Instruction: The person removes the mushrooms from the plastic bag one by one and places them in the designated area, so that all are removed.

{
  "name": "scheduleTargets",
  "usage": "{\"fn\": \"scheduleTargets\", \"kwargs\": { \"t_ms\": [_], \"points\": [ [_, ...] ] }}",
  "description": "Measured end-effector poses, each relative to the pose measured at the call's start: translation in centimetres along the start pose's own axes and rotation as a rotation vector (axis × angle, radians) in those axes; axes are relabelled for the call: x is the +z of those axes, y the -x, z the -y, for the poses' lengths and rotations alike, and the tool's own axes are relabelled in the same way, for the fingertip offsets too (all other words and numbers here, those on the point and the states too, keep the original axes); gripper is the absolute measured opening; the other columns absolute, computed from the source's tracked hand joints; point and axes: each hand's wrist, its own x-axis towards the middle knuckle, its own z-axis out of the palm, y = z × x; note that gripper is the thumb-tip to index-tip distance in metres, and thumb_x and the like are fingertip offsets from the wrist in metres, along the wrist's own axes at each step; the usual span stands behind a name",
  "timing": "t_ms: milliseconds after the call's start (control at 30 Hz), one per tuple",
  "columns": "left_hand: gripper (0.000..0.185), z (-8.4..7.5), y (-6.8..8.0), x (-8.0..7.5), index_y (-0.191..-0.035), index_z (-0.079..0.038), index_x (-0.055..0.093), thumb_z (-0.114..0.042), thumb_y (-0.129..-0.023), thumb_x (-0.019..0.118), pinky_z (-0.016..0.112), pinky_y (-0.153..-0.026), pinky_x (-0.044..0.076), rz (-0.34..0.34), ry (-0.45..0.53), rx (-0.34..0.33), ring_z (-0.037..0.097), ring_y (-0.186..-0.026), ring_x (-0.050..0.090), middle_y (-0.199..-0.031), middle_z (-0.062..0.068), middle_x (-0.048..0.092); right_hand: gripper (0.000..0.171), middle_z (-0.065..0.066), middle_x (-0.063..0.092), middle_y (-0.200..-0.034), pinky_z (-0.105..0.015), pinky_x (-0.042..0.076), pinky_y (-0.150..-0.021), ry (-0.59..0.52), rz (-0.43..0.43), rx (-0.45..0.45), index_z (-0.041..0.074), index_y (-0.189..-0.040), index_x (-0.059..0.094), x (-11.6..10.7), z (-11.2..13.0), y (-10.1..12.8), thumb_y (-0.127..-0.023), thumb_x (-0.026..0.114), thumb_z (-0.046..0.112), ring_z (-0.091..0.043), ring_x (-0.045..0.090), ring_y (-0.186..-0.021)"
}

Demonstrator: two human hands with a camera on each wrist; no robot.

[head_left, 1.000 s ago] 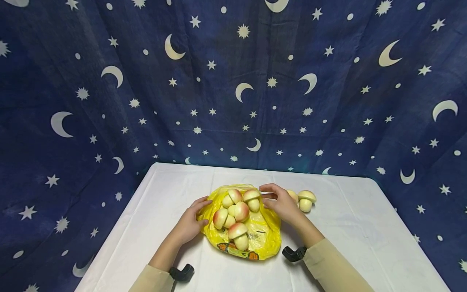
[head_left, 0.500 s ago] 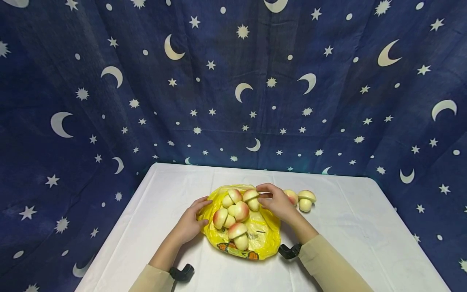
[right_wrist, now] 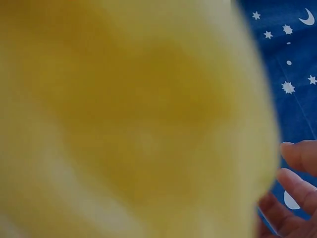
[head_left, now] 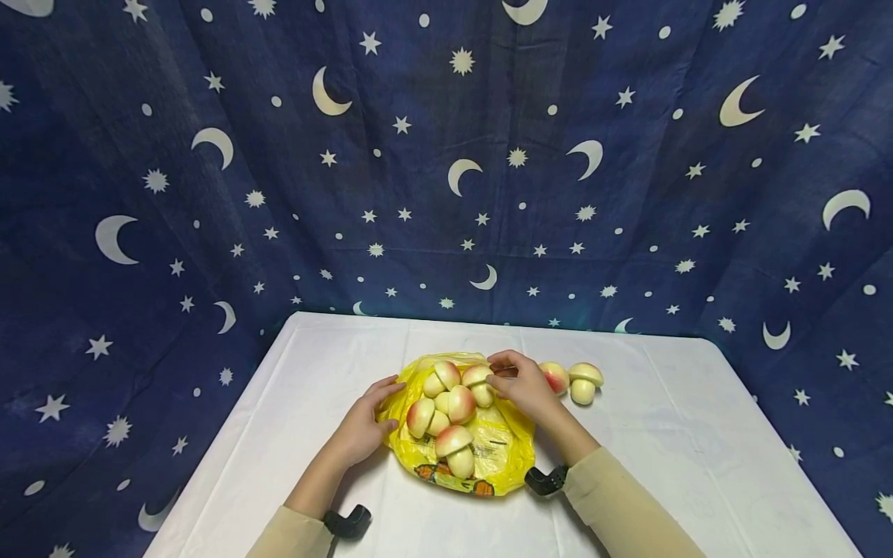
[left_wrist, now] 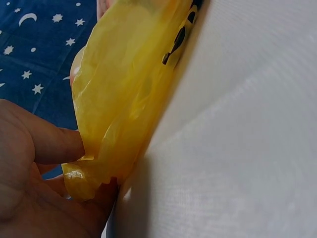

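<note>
Yellow thin plastic bag [head_left: 488, 442] lies flat at the centre of the white-clothed table [head_left: 663, 465], carrying a cluster of cream-and-pink toy mushrooms [head_left: 446, 407]. Left hand [head_left: 363, 426] pinches the bag's left edge between thumb and fingers. Right hand [head_left: 523, 385], fingers curled, grips the rearmost bag mushroom [head_left: 478, 383]. Two further mushrooms [head_left: 572, 380] rest on the cloth just beside it.

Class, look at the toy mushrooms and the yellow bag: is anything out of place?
Yes. Two toy mushrooms lie on the white tablecloth beyond the right hand, apart from those piled on the yellow plastic bag.
</note>
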Motion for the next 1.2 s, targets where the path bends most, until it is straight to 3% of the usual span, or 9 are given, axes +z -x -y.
{"fn": "scheduleTargets", "kwargs": {
  "t_ms": [767,1200],
  "points": [
    [0.062,0.1,-0.1,0.1,-0.151,-0.013,0.061,0.005,-0.093,0.071,0.064,-0.134,0.023,0.005,0.004,0.003,0.039,-0.165,0.031,-0.173,0.006,0.040,0.041,-0.013,0.072,-0.130,-0.033,0.067,-0.082,0.060,-0.004,0.029,0.009,-0.130,0.071,0.8,-0.2,-0.6,-0.095,0.084,0.024,-0.026,0.070,-0.110],
    [0.062,0.1,0.0,0.1,-0.152,-0.013,0.061,0.006,-0.094,0.071,0.064,-0.134,0.023,0.003,-0.006,0.009,0.039,-0.165,0.030,-0.174,0.006,0.040,0.043,-0.013,0.073,-0.126,-0.028,0.064,-0.073,0.077,-0.029,0.029,0.009,-0.127,0.072,1.3,-0.2,-0.9,-0.090,0.087,0.024,-0.024,0.068,-0.103]
  ]
}}
